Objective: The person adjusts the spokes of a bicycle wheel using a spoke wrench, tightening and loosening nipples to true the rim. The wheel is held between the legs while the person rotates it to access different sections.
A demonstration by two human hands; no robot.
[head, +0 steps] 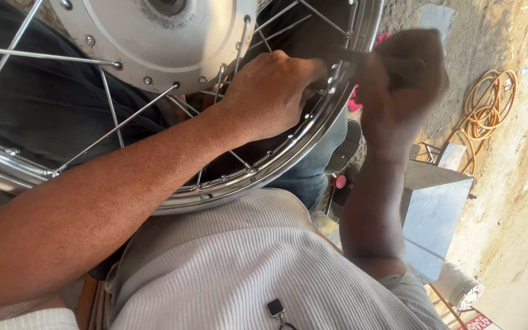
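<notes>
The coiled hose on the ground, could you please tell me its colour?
The hose is orange, seen in the head view.

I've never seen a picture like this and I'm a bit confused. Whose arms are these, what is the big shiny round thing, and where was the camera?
The camera sits on a person's head and looks down, so you see that person's own two arms and their ribbed white shirt.

The big shiny round thing is a chrome spoked wheel rim resting across their lap. Thin silver metal spokes run from the rim to the round grey metal hub in the middle.

The left hand reaches in among the spokes and touches the inside of the rim. The right hand has its grip closed round a dark slim tool, whose tip points at the rim. The hand is blurred, so I cannot tell what kind of tool it is.

On the sandy ground to the right lie a coiled orange hose and a grey metal box.
</notes>
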